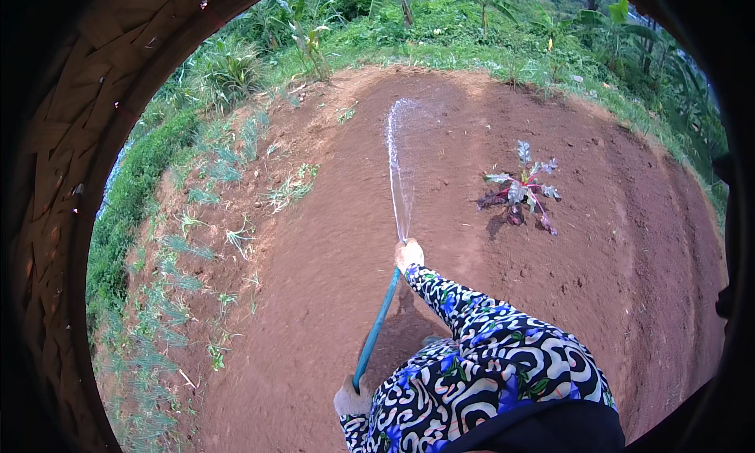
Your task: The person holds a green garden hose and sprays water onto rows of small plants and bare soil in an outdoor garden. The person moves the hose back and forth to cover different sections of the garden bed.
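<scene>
My right hand (pixel 409 255) grips the end of a green garden hose (pixel 379 323), out in front of my body. A narrow stream of water (pixel 391 158) leaves the hose end beside my fingers and sprays forward over bare reddish-brown soil (pixel 330 264). Lower down, close to my waist, my left hand (pixel 353 396) is closed around the same hose. The hose runs slantwise between both hands. Patterned sleeves cover my arms. To the right of the water stands a leafy plant with purple-red stems (pixel 525 187).
Onion-like plants (pixel 177 276) grow in the soil on the left, with a dense green hedge (pixel 135 199) beyond. Grass and banana plants (pixel 483 10) border the far side. Shallow furrows run through the soil at right. A woven brim (pixel 65 128) frames the left edge.
</scene>
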A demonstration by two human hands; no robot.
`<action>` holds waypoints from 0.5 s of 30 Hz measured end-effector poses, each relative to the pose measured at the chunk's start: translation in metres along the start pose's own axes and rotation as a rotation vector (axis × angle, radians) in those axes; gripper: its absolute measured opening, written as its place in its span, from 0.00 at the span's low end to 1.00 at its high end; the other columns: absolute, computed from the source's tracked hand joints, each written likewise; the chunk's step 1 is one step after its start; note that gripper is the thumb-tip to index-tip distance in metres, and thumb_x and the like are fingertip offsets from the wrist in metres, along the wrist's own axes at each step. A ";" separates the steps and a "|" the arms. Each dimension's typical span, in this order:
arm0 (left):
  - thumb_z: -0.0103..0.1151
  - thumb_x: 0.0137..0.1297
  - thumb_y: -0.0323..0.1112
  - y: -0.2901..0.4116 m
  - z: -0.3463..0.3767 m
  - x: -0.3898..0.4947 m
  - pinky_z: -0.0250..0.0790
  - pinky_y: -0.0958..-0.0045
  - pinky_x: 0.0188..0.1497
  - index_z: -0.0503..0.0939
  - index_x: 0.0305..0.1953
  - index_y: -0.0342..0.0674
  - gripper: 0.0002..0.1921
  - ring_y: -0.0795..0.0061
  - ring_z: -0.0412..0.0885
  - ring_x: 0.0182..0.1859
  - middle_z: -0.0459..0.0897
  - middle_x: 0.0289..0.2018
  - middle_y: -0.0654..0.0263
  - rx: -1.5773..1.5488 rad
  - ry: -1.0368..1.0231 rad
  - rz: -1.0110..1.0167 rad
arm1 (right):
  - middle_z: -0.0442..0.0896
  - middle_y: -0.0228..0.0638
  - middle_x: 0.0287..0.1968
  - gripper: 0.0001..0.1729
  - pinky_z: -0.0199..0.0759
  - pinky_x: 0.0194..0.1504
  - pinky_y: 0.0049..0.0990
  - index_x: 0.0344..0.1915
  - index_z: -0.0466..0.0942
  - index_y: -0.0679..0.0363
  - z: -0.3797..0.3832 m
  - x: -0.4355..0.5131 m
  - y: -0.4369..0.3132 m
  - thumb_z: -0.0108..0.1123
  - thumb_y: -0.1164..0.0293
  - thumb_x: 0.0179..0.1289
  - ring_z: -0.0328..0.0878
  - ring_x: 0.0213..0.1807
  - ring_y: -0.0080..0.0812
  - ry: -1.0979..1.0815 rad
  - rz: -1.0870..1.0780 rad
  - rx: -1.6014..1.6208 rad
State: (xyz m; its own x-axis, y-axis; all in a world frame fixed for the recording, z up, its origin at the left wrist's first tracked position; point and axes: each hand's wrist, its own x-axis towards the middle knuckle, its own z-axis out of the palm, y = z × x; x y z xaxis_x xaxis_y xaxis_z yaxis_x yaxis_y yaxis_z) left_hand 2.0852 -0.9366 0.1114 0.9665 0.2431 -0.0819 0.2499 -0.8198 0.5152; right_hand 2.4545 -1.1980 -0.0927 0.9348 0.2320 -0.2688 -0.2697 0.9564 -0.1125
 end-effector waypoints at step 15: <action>0.54 0.62 0.51 0.070 0.015 0.054 0.69 0.52 0.32 0.77 0.34 0.39 0.18 0.45 0.80 0.32 0.80 0.24 0.48 0.022 -0.055 -0.130 | 0.66 0.26 0.11 0.19 0.54 0.14 0.32 0.19 0.66 0.46 0.046 0.025 -0.039 0.47 0.46 0.55 0.64 0.13 0.32 0.286 -0.254 -0.406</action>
State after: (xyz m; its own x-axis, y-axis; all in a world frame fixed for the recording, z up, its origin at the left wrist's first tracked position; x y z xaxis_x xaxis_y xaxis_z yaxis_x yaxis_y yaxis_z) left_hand 2.1553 -0.9889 0.1298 0.9277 0.3195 -0.1934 0.3734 -0.7948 0.4784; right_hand 2.4991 -1.2212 -0.0514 0.8974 -0.1082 -0.4278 -0.1645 0.8175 -0.5519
